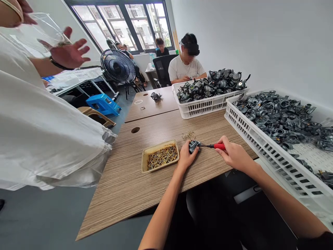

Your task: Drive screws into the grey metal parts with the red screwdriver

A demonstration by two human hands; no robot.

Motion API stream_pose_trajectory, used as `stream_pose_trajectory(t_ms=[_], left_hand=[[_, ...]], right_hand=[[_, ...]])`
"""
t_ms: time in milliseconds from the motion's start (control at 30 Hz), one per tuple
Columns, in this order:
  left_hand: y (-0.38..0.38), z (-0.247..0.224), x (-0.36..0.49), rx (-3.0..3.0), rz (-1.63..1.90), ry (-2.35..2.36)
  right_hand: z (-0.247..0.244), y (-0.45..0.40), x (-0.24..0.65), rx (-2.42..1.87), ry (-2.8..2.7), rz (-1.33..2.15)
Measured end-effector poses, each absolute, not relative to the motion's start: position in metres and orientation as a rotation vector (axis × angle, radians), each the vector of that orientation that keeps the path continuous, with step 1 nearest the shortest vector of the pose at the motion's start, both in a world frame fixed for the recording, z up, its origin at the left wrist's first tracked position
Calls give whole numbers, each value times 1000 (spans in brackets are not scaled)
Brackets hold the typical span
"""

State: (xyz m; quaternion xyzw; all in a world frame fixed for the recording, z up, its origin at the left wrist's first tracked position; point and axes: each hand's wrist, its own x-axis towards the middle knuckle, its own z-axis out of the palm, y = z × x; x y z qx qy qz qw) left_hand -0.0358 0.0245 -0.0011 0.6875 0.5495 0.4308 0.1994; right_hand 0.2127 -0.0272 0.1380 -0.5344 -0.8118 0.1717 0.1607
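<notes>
My left hand [187, 156] is closed round a small grey metal carburetor body [194, 146] and holds it at the table's near side. In my right hand [232, 152] is a screwdriver [219, 146] with a red handle, its dark shaft pointing left. The screwdriver's tip meets the carburetor body, though the exact contact spot is too small to make out. Just beyond the part lies a little pile of brass-coloured pieces [188, 135]. To the left of my left hand stands a beige tub [143, 163] holding many small brass pieces.
White crates of carburetors [201, 107] and metal bodies [273, 154] stand at the back and right. Another carburetor [156, 97] lies on the far table. A person in white [47, 139] stands close at left; another person [186, 64] sits opposite. A fan [118, 66] stands behind.
</notes>
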Motion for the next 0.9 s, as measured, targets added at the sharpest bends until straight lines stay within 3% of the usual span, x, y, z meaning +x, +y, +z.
stream_pose_trajectory(t_ms=[300, 900], left_hand=[[25, 0, -36, 1917, 1205, 1511], [27, -6, -36, 1864, 1226, 1530]], right_hand=[[132, -25, 205, -1781, -2293, 250], [128, -15, 212, -1757, -2133, 384]])
